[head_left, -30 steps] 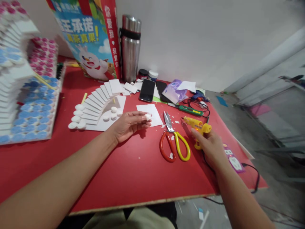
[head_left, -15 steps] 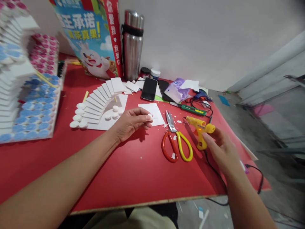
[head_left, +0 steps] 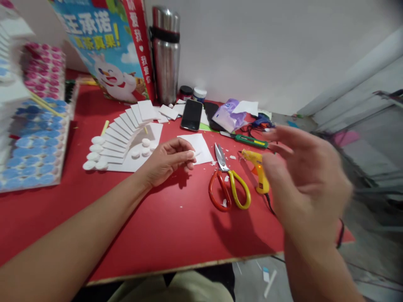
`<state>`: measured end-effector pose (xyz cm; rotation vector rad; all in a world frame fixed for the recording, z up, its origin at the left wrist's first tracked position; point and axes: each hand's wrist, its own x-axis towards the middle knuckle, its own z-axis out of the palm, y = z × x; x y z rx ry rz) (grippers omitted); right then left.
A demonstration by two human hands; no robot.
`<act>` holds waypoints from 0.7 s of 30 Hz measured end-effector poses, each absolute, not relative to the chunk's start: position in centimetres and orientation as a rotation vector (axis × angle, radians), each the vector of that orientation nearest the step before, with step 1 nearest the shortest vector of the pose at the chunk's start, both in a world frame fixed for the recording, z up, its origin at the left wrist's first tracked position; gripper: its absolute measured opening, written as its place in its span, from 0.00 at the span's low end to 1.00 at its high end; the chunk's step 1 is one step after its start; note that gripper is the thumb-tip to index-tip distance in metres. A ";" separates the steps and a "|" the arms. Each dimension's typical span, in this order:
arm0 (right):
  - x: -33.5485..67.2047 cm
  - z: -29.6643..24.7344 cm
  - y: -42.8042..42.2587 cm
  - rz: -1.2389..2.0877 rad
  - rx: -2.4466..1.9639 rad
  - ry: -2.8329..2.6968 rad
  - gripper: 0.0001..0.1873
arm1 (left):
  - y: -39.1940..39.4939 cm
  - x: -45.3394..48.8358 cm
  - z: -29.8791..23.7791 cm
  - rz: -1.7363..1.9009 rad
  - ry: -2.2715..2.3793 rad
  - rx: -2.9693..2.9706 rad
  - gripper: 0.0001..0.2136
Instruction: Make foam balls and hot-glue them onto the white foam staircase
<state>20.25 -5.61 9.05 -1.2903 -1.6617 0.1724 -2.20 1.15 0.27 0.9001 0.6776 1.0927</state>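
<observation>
My left hand [head_left: 168, 164] pinches a small white round piece [head_left: 191, 154] between thumb and fingertips, in front of a square of white sheet [head_left: 201, 147]. Raised over the table's right side, my right hand [head_left: 310, 180] is empty, its fingers apart and slightly blurred. Behind it lies a yellow hot glue gun [head_left: 262, 181] with an orange light on. Between the hands rest scissors [head_left: 222, 159] with one red and one yellow handle, blades a little apart. Left of my left hand, white strips fan out [head_left: 121, 132] on a white board, with several white discs [head_left: 93, 156] alongside.
A steel flask [head_left: 166, 63], a printed bag [head_left: 110, 54] and small jars [head_left: 199, 94] line the back wall. A phone [head_left: 191, 115], a purple packet [head_left: 229, 116] and a green cutter [head_left: 251, 141] lie behind the scissors. Blue rosettes [head_left: 34, 155] stand at left.
My right hand has let go of the glue gun and risen toward the camera, fingers spreading. The left hand keeps its pinch on the white piece. The view has shifted slightly.
</observation>
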 end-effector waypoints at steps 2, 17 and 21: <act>18.5 8.2 -3.6 0.322 -1.203 -1.667 0.15 | 1.1 -2.3 0.2 1.093 0.677 0.932 0.12; 17.4 2.3 -0.9 1.218 -1.158 -1.509 0.24 | 0.0 -1.9 0.3 1.142 0.959 1.571 0.14; 17.6 2.3 -0.7 1.408 -1.199 -1.411 0.19 | 0.2 -1.8 -0.5 1.242 0.943 1.752 0.17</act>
